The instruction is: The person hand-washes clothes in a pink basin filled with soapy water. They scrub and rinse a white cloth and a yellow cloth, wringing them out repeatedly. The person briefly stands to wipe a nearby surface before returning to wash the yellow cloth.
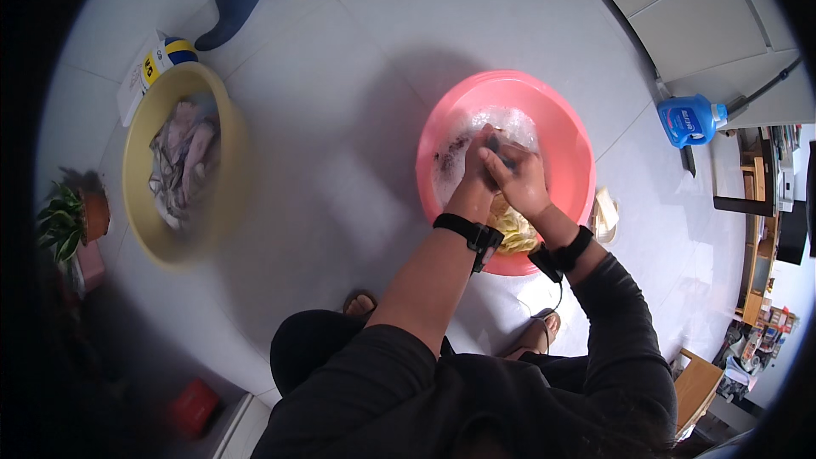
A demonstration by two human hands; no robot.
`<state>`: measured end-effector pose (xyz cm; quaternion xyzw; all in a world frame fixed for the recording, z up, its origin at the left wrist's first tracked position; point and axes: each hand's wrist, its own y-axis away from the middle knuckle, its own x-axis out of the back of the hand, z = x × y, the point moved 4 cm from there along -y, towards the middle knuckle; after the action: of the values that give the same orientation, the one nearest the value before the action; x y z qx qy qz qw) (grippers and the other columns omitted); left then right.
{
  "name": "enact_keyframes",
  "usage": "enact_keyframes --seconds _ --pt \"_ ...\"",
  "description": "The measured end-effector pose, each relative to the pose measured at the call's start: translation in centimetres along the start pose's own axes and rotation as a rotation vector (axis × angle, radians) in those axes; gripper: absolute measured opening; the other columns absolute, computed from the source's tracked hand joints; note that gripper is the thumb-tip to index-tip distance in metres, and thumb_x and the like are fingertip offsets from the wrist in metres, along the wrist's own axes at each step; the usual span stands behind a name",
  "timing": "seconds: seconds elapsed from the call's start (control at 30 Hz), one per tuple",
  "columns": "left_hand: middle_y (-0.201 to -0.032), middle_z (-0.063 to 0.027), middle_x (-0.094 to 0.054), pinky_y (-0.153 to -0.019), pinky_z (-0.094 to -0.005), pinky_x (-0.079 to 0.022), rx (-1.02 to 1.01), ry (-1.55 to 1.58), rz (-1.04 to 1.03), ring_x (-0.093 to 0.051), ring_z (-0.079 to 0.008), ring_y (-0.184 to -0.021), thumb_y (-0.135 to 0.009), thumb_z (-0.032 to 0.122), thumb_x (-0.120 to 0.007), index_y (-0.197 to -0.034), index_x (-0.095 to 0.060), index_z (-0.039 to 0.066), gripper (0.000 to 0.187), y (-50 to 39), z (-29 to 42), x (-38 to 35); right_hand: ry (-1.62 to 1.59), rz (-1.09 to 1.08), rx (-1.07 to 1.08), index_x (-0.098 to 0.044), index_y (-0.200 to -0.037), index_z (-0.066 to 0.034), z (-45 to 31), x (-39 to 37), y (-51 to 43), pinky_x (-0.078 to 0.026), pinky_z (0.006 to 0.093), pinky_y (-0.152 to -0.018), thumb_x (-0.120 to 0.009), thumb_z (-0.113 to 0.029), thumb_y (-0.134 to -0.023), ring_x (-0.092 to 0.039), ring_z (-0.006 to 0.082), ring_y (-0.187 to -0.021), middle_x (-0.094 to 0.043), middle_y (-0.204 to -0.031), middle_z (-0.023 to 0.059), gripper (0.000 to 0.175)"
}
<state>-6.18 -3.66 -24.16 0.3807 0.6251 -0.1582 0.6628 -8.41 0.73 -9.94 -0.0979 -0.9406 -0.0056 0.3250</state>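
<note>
A pink plastic basin (pixel 568 134) with foamy water (pixel 456 169) stands on the floor before me. Over it, my left hand (pixel 477 162) and my right hand (pixel 524 183) are pressed together around a small dark piece of cloth (pixel 508 148). My fingers hide most of that cloth, so its shape cannot be made out. Below my wrists a yellowish wet cloth (pixel 517 234) lies at the near side of the basin. Each wrist wears a black strap with a small device, and a thin cable hangs from the right one.
A yellow tub (pixel 137 197) with wet clothes (pixel 185 153) stands at left, near a potted plant (pixel 94 213) and a ball (pixel 180 51). A bar of soap (pixel 607 207) sits right of the basin. Farther right are a blue detergent bottle (pixel 688 121) and a wooden stool (pixel 698 389).
</note>
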Motion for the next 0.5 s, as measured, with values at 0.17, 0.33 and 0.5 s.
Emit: enact_keyframes --seconds 0.17,0.33,0.5 --pt "-0.100 -0.0118 -0.061 -0.082 -0.0389 -0.050 -0.059 -0.230 0.372 -0.060 -0.0249 -0.086 -0.097 0.037 -0.045 -0.112 -0.056 0.004 0.038 1.5 -0.8 0.7 0.188 0.090 0.043 -0.068 -0.085 -0.0020 4.8 -1.1 -2.5 -0.050 0.0452 -0.072 -0.058 -0.023 -0.089 -0.062 0.0402 -0.079 -0.065 -0.082 0.0207 0.024" --pt "-0.108 -0.0095 -0.060 -0.087 -0.0433 -0.049 0.016 -0.428 0.429 -0.058 -0.0251 -0.102 -0.098 0.039 -0.045 -0.121 -0.054 0.006 0.042 2.0 0.4 -1.8 0.541 0.106 -0.046 -0.069 -0.088 -0.0057 12.4 0.3 -4.8 -0.051 0.0474 -0.071 -0.053 -0.027 -0.092 -0.064 0.0384 -0.078 -0.066 -0.082 0.0195 0.027" --pt "-0.137 -0.0117 -0.042 -0.104 -0.0545 -0.027 -0.054 -0.436 0.378 -0.043 -0.0255 -0.125 -0.095 0.051 -0.047 -0.144 -0.032 0.025 0.057 1.5 2.0 -2.2 0.700 -0.153 -0.255 -0.045 -0.133 -0.0161 19.8 -0.4 -3.1 -0.045 0.0457 -0.090 -0.048 -0.032 -0.093 -0.049 0.0328 -0.118 -0.053 -0.124 0.0166 0.044"
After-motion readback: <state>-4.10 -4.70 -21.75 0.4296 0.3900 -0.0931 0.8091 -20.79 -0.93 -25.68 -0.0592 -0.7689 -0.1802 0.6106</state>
